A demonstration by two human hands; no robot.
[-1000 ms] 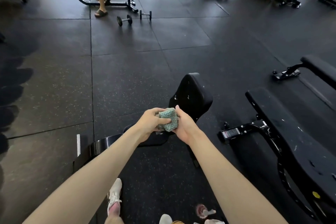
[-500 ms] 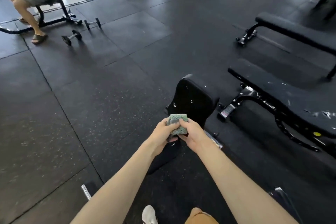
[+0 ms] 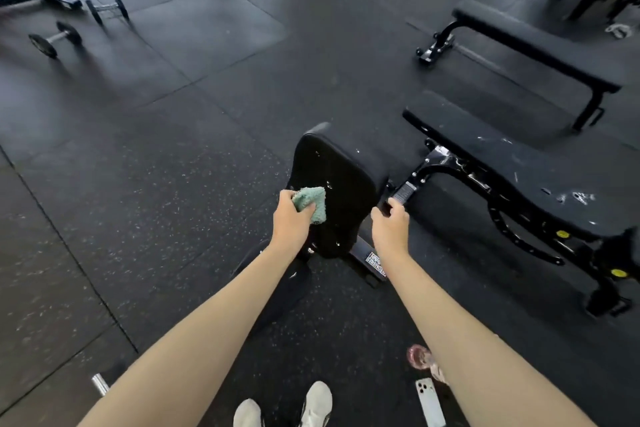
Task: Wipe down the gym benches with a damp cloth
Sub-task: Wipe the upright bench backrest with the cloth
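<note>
Head view, I'm seeing the left hand [image 3: 292, 218] clamped round the green cloth [image 3: 310, 201], pressing it to the upright bench pad [image 3: 341, 180]. The right hand [image 3: 389, 224] sits apart, just beside the pad's right edge, fingers curled; I can't tell if they hold anything. A pink bottle [image 3: 417, 357] stands on the floor [image 3: 156, 166] beside a phone [image 3: 430, 404], its contents too blurred to read.

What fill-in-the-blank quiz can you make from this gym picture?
The left hand holds a green ____.
The dumbbells lying on the floor number ____.
The phone lies to the ____ of the white shoes.
Missing words: cloth; two; right.
</note>
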